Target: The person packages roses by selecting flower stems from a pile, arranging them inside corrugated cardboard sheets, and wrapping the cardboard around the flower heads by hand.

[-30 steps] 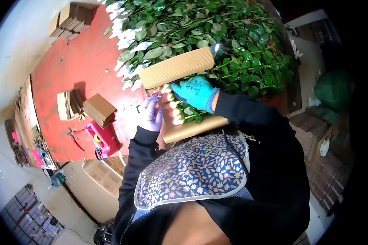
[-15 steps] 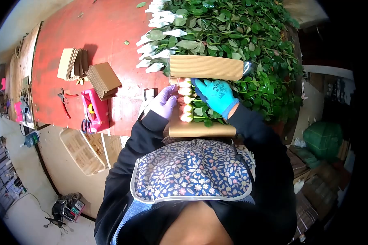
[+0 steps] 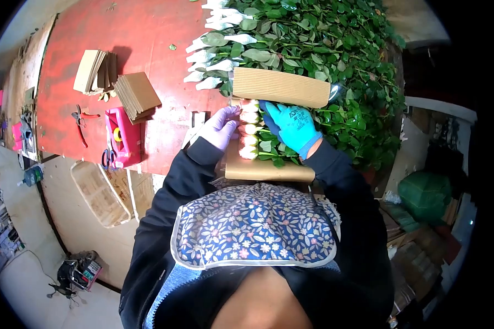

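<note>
A row of pink and cream rose heads (image 3: 249, 131) lies on a cardboard wrap, its lower flap (image 3: 270, 170) near my apron and its upper corrugated flap (image 3: 281, 88) above the roses. My left hand (image 3: 222, 127), in a lilac glove, is at the left side of the row, its fingertips together by the topmost head; what they hold, if anything, is too small to tell. My right hand (image 3: 292, 127), in a blue glove, rests over the stems just right of the heads, fingers extended toward the upper blooms.
Leafy stems (image 3: 335, 60) with white-netted heads (image 3: 222, 66) fill the table's upper right. On the red table (image 3: 164, 71) lie cardboard stacks (image 3: 137, 96), red-handled pruners (image 3: 81, 125) and a pink tape dispenser (image 3: 124, 140) with scissors (image 3: 108, 159) beside it.
The view has shifted slightly. Both hands stay beside the rose heads, with only small finger movements; the upper cardboard flap looks slightly more tilted.
</note>
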Available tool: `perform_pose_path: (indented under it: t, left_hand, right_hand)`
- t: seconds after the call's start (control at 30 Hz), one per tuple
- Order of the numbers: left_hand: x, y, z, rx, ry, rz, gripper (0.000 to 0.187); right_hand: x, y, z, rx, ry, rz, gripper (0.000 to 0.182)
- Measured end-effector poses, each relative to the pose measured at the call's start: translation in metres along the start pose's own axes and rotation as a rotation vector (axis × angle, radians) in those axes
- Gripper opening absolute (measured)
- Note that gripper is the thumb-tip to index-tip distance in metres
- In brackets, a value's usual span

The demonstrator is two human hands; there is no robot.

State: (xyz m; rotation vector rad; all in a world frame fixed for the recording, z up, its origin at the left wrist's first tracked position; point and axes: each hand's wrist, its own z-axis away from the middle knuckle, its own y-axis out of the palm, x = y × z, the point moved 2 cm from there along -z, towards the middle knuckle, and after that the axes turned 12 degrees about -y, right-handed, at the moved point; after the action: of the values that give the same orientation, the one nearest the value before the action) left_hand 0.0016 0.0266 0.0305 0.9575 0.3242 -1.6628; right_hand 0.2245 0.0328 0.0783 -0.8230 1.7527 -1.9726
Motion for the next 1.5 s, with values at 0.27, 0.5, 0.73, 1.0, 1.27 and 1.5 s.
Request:
perform_pose_path:
  t: [0.27,0.5,0.73,1.0,1.27,1.5]
  left_hand:
    - [-0.035,-0.005,0.034,-0.212,0.733,-0.829,0.028]
    - [-0.044,0.019,0.009,-0.001,0.540,-1.224,0.061]
    - [-0.032,0.014,-0.007,0.033,0.532,-1.191,0.060]
    - [-0.029,0.008,-0.014,0.019,0.551,-1.115,0.058]
    - [-0.022,0.001,-0.022,0.085,0.602,-1.077,0.059]
    - [-0.033,0.001,-0.007,0.123,0.587,-1.042,0.055]
  right_hand:
    - [-0.004,-0.012,0.000,-0.150,-0.041,-0.135,0.038]
    - [-0.002,-0.017,-0.006,-0.106,0.010,-0.152,0.035]
    - [-0.006,-0.012,-0.005,-0.158,0.024,-0.295,0.037]
    - [0.007,-0.072,0.024,-0.201,0.065,-0.642,0.038]
    - [0.040,-0.099,0.126,-0.004,0.156,-0.081,0.057]
    - [0.063,-0.088,0.165,-0.219,0.187,-0.164,0.049]
